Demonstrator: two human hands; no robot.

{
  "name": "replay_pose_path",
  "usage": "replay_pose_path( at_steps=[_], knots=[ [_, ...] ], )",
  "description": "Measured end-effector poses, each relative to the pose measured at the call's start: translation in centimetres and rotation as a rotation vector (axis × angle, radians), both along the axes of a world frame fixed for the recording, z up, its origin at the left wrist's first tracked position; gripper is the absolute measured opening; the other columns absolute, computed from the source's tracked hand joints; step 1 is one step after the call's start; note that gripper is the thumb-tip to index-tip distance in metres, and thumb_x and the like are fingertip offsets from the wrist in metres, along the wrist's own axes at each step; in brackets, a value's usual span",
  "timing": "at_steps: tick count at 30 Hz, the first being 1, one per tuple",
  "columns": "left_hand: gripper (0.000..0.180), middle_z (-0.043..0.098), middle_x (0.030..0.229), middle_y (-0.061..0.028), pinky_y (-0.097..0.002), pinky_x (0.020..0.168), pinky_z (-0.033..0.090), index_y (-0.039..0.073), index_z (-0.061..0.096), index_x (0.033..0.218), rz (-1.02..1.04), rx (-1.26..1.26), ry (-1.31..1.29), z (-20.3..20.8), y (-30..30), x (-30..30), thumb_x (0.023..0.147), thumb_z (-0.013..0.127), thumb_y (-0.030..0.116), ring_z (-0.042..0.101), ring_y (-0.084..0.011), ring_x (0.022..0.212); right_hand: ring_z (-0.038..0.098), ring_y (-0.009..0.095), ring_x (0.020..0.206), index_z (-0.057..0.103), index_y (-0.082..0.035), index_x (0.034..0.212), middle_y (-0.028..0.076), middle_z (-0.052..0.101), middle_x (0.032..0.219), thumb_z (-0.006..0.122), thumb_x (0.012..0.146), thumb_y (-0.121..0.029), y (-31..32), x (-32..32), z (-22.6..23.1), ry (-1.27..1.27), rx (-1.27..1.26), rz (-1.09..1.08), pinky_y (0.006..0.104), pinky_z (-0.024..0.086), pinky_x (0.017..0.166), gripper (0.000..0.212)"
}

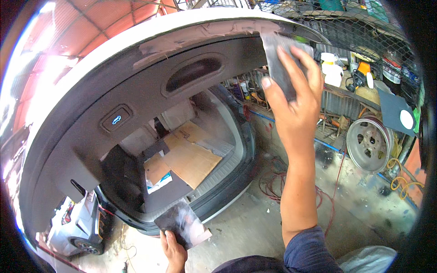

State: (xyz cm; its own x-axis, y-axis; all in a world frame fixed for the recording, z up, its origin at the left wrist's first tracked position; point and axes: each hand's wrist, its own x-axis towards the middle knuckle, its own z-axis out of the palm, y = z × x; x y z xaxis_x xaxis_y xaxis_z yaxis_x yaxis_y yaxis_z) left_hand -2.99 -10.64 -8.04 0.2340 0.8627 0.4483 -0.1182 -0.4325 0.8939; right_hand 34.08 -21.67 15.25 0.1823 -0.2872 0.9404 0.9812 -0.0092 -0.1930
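Your right hand holds a flat grey spreader between thumb and fingers, up at the raised tailgate — pinkish filler streaks its edge, running left from the hand. Your left hand, lower and nearer you, grips a dark board smeared with filler, overlapping the rear bumper in view. Below your right hand — open concrete floor, red hose coiled on it.
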Motion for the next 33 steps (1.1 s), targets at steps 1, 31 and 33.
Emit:
replay_pose_path(
  at_steps=[1,31,33],
  knots=[
    [0.038,0.058,0.121,-0.0113,-0.0336,0.099,0.043,-0.002,0.045,0.134,-0.032,-0.053,-0.011,0.4,-0.5,0.8,0.102,0.050,0.018,0.056,-0.0201,0.108,0.049,0.034,0.123,0.062,-0.011,0.132,0.015,0.054,0.133,0.076,0.080,-0.021,-1.0,-0.2,-1.5,0.034,-0.028,0.001,0.0431,0.036,0.107,0.054],
    [0.035,0.062,0.118,-0.0074,-0.0331,0.094,0.048,0.001,0.050,0.130,-1.128,-0.833,0.200,-5.5,-7.9,14.4,0.098,0.060,0.011,0.060,-0.0177,0.106,0.054,0.033,0.124,0.051,-0.002,0.137,0.014,0.057,0.133,0.060,0.084,0.002,-23.8,-22.0,-36.7,1.320,-0.243,0.066,0.0433,0.041,0.108,0.054],
    [0.038,0.062,0.119,-0.0082,-0.0342,0.096,0.047,0.002,0.049,0.133,-1.202,-0.891,0.294,-7.0,-8.7,12.9,0.097,0.060,0.011,0.059,-0.0190,0.109,0.053,0.030,0.126,0.052,-0.002,0.134,0.012,0.059,0.132,0.065,0.090,-0.012,-23.1,-23.2,-36.0,1.362,0.695,0.567,0.0443,0.040,0.108,0.046]
  ],
)
